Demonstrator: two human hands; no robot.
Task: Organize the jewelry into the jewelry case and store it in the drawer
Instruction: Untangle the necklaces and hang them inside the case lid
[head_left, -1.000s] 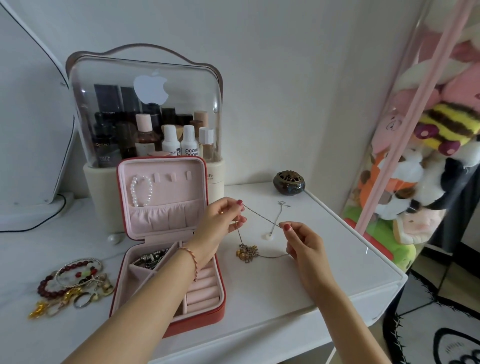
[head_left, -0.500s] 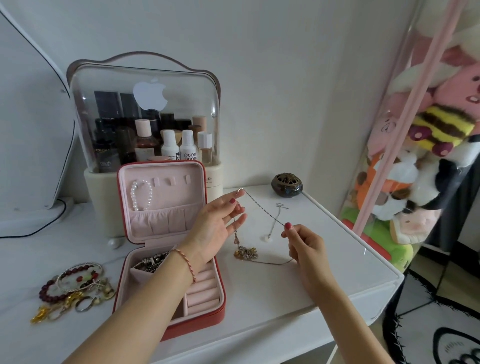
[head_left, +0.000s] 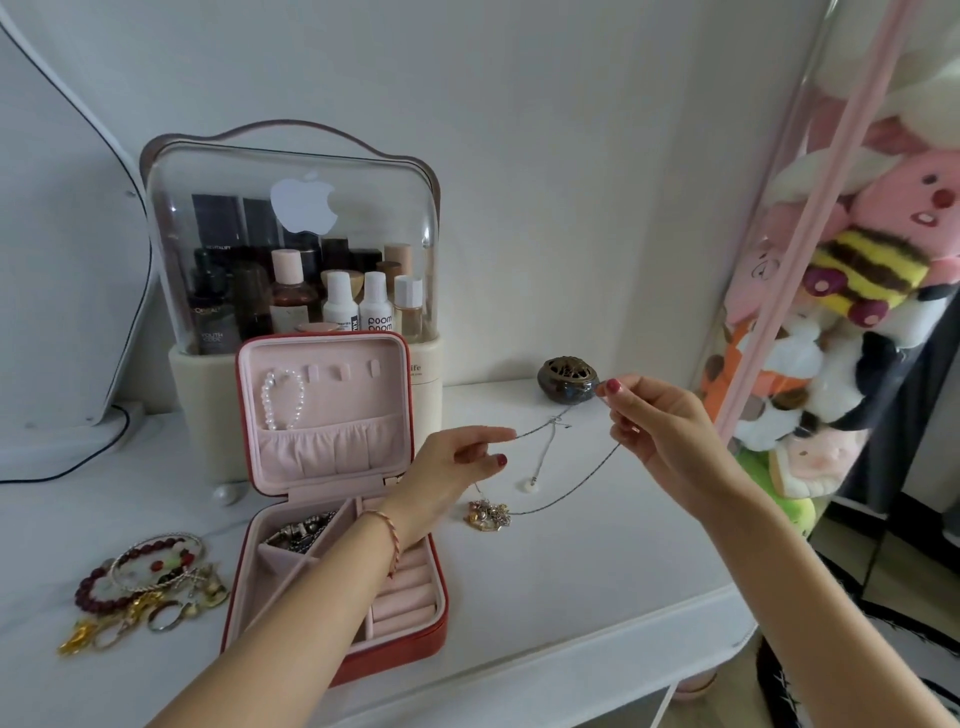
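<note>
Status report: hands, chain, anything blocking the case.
Left hand and right hand each pinch the thin chain, its pendant end on the table. Jewelry case open. Nothing blocking.

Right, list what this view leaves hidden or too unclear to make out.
- Jewelry case: the left forearm covers much of its tray.
- Thin chain: its clasp is too fine to see, as is the left hand's contact with it.
- Drawer: none in the head view.
- Gold charm: too small to identify.

Bare white tabletop (head_left: 597, 561) lies open right of the open jewelry case (head_left: 337, 519). A dark round incense burner (head_left: 569, 380) stands behind; a bracelet pile (head_left: 140, 587) crowds the case's left side.
</note>
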